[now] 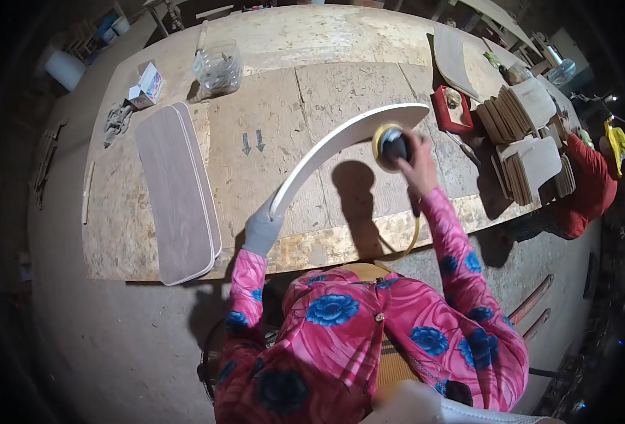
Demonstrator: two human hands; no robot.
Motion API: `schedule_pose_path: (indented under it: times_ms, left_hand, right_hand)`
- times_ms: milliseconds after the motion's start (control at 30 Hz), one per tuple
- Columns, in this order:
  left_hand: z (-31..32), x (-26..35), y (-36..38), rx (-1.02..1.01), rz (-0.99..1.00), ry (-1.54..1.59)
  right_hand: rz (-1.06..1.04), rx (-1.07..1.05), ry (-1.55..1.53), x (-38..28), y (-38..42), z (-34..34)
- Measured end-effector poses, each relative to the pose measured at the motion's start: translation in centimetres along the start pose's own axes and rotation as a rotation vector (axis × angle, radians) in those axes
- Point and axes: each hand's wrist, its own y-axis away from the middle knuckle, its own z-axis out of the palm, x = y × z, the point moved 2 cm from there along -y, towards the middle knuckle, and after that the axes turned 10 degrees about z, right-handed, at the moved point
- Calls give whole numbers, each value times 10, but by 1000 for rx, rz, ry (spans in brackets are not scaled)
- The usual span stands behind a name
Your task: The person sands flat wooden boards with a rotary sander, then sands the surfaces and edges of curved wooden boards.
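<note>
My left hand (262,232), in a grey glove, grips the near end of a curved, pale wooden panel (326,147). The panel stands on its edge above the worktable, bowing away to the upper right. Bare, my right hand (420,166) is wrapped around a round power sander (394,145) with a black body and a yellow rim. The sander's pad faces the panel's inner side near its far end. From the tool a yellowish hose (413,240) runs down over the table's front edge.
Finished-looking curved panels (175,191) lie stacked at left on the worktable (256,191). Behind them are a small carton (146,86), crumpled gloves (118,121) and a clear plastic tub (218,69). At right stand a red box (452,109), stacked wooden pieces (528,166) and a person in red (589,180).
</note>
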Motion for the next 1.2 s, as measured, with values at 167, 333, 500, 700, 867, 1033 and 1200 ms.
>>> schedule_pose_path:
  times_ms: [167,333,500,700,867,1033,1200]
  left_hand:
    - [3,1,-2,4,-41,48]
    - [12,-12,-2,44,119,158]
    - [27,-50,-4,46,110,82]
    - [55,-134,8,-55,292,-180]
    - [8,-3,2,47,-27,81]
    - [14,-15,0,57,-7,160]
    - [16,-19,2,51,-9,115]
  right_hand:
    - [35,42,129,-3,-80,-2]
    - [-12,-52,106,-37,-80,23]
    - [-441,-241,-85,-132,18,59]
    - [-544,-290,-170,-155,48,66]
    - [-29,-119,113,-72,-66,39]
    - [59,-192,314,-27,-142,33]
    - [-221,-381,110,-149,-39,57]
